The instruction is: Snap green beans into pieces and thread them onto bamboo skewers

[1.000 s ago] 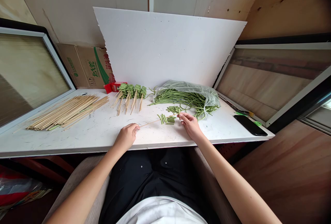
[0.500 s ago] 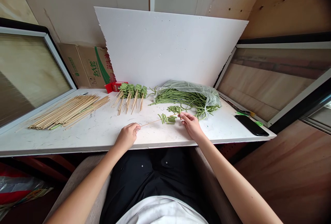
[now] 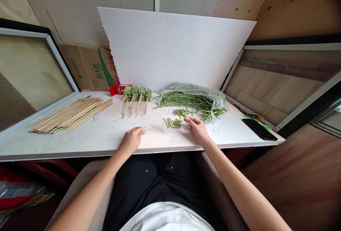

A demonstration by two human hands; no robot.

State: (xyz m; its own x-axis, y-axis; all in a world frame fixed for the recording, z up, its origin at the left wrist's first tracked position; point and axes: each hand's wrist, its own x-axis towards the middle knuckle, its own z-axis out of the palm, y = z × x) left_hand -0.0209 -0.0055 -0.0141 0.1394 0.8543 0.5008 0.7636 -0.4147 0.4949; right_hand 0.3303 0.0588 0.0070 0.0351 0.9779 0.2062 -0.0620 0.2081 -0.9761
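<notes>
My left hand (image 3: 131, 140) is closed around the blunt end of a thin bamboo skewer (image 3: 156, 127), which slants up to the right. Several short pieces of green bean (image 3: 168, 123) sit crosswise along the skewer's far part. At the tip, the fingers of my right hand (image 3: 196, 128) pinch a small green bean piece, mostly covered by the fingertips. Beneath lies a little stack of cut bean pieces (image 3: 177, 125), with a heap of short trimmings (image 3: 180, 112) just behind it.
Loose bamboo skewers (image 3: 69, 115) spread over the left of the white table (image 3: 101, 138). Filled bean skewers (image 3: 137, 94) are piled at the back, near a red box (image 3: 114, 89). Long beans (image 3: 183, 99) lie in a clear bag; a black phone (image 3: 259, 129) rests at the right edge.
Hardly anything differs. Both hands keep their places on the skewer, and my right fingertips have shifted very slightly at its tip.
</notes>
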